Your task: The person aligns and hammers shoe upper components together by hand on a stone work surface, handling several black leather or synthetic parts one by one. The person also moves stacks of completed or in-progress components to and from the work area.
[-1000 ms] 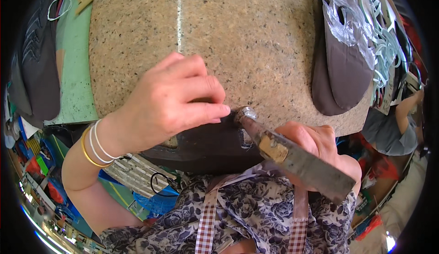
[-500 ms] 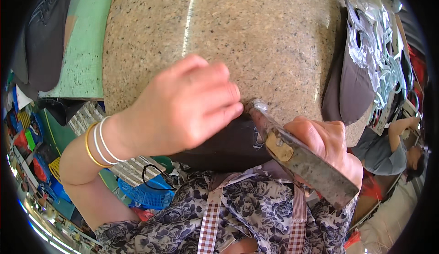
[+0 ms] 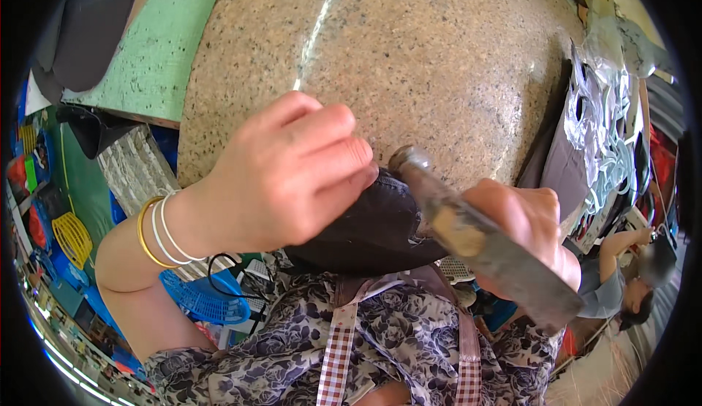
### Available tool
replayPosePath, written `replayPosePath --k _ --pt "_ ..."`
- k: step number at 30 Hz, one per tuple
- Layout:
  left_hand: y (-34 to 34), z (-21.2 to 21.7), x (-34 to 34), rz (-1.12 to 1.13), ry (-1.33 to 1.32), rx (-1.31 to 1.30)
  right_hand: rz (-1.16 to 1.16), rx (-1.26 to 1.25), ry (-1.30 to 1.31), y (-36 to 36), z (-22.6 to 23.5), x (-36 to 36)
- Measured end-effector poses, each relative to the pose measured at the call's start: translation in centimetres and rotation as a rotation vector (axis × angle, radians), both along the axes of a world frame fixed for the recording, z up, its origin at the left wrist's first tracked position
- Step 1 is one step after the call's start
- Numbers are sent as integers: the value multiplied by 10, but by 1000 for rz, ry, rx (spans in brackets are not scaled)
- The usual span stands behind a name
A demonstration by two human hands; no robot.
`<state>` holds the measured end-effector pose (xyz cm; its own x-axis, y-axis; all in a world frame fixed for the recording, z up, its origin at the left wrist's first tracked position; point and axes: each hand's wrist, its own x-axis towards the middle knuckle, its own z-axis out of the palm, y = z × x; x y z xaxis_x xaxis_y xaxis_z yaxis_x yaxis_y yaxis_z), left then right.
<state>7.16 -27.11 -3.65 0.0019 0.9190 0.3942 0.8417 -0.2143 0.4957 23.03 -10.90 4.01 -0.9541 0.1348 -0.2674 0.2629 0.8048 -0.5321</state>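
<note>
My left hand (image 3: 292, 175), with bracelets at the wrist, is closed with its fingertips pinching the upper edge of a dark brown, leather-like piece (image 3: 358, 234). That piece drapes over the near edge of the stone slab, against my apron, and part of it lies hidden under my hand. In my right hand (image 3: 521, 223) is a hammer (image 3: 504, 263) with a round face and a long, flat tail. Its round face is just right of my left fingertips, by the piece's upper edge; whether it touches the piece I cannot tell. The handle is hidden by my fingers.
A speckled stone slab (image 3: 424, 62) fills the middle. Dark cut pieces (image 3: 95, 29) rest on a green board (image 3: 164, 55) at left. Crinkled silvery material (image 3: 585, 113) and pale cords (image 3: 614, 164) lie at right, near another person (image 3: 618, 282). A blue basket (image 3: 205, 296) is below left.
The whole view has shifted and tilted slightly. The hammer's round face sits a little higher and farther from my left fingertips, showing more of the dark piece's edge. Both hands keep their hold.
</note>
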Motion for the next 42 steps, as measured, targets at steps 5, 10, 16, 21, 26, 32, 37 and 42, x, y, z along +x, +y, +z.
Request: replayPosePath --k 5,10,16,21,26,32,37,42 --pt "-4 -4 -4 65 -212 -24 138 30 -34 5 5 -9" --pt "-12 12 15 324 -225 -106 296 -160 78 12 -3 -19" --pt "-21 -4 25 315 -121 -13 222 -125 19 6 -3 -26" --pt "-28 -11 21 377 -242 18 195 0 -44 7 0 -17" --pt "-32 -9 42 502 -22 78 216 -44 -15 1 -3 -25" --pt "-35 -14 45 587 -110 85 242 -63 15 6 -6 -25" --pt "-35 -11 56 585 33 118 304 112 -25 0 2 -31" --pt "-36 -12 66 581 -39 93 231 81 -91 -3 4 -29"
